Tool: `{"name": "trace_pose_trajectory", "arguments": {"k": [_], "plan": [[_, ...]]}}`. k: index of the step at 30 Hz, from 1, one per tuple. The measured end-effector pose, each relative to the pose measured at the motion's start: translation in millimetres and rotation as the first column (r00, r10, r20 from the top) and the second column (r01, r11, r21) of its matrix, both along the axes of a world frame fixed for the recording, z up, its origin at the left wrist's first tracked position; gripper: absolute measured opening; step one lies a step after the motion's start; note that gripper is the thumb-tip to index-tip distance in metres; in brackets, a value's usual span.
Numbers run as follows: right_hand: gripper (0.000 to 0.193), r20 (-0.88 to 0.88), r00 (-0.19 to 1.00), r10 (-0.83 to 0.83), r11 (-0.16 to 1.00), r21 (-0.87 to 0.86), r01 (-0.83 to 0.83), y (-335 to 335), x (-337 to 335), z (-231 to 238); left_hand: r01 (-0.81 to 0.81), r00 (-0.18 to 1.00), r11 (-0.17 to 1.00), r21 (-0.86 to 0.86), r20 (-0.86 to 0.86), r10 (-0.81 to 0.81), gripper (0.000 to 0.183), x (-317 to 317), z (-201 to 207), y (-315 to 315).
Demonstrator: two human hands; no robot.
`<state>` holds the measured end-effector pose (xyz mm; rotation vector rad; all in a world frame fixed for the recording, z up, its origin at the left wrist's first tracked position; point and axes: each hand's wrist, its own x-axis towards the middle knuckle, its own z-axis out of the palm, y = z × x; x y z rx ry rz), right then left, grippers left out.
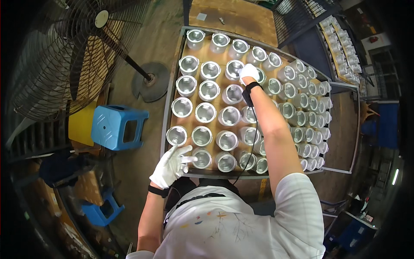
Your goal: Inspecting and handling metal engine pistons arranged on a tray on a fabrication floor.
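Clear glass pots [205, 112] with small side lugs on their rims stand upright in rows on a brown board [217, 56]. My left hand [169, 167], in a white glove, is open at the near left corner, its fingers spread beside the nearest pots. One of these, a pot [177, 135], stands just beyond the fingertips. My right hand [249, 74], gloved in white too, reaches to the far rows. It sits between one pot [234, 69] and another pot [261, 76] and partly covers the latter. Its fingers are bunched and mostly hidden, so I cannot see whether it grips a rim.
A dark metal frame [167, 123] edges the board. Left of it are a large caged fan [101, 19] on a round base [152, 82] and a blue stool [113, 127]. A thin black cable [256, 125] hangs from my right wrist. More glassware [340, 47] stands on a far-right rack.
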<state>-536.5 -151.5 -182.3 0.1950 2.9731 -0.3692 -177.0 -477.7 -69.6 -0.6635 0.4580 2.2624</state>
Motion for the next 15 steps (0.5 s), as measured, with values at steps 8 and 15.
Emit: {"name": "trace_pose_trajectory", "arguments": {"k": [8,15], "plan": [[0.041,0.018,1.000,0.009,1.000,-0.011,-0.009,18.7,9.2,20.8,-0.042,0.997,0.997,-0.070,0.066,0.046,0.056,8.9,-8.0,-14.6],[0.034,-0.102,0.702,0.705,0.666,-0.245,-0.704,-44.7,200.4,98.2,-0.021,0.995,0.991,-0.132,-0.099,0.008,0.054,-10.1,9.5,-37.6]]}}
